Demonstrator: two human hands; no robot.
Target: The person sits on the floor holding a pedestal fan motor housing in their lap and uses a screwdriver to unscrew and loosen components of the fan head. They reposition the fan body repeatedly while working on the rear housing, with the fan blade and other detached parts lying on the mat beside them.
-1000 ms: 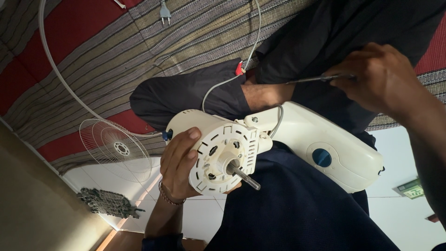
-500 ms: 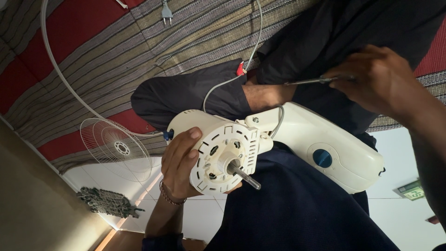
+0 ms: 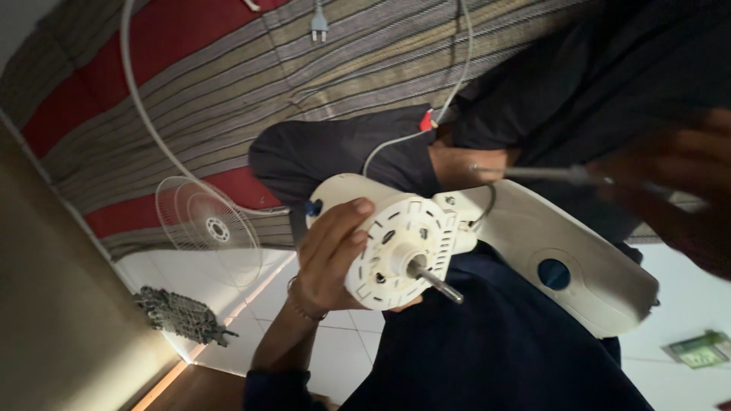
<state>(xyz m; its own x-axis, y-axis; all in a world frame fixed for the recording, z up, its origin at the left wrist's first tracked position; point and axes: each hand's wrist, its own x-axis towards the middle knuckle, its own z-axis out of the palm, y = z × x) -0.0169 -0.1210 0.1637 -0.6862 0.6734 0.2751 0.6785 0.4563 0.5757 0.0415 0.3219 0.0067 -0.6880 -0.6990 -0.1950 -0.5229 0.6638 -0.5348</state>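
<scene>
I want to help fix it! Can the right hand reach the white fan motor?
Probably yes: the right hand holds a screwdriver just above the fan motor, nothing between; the left hand grips its side.

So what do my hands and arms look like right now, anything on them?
Both hands are bare, no gloves. The left hand has a thin bracelet round the wrist, and a dark sleeve begins lower down the forearm. The right hand is blurred; no ring or watch can be made out, and its sleeve is out of view.
</scene>
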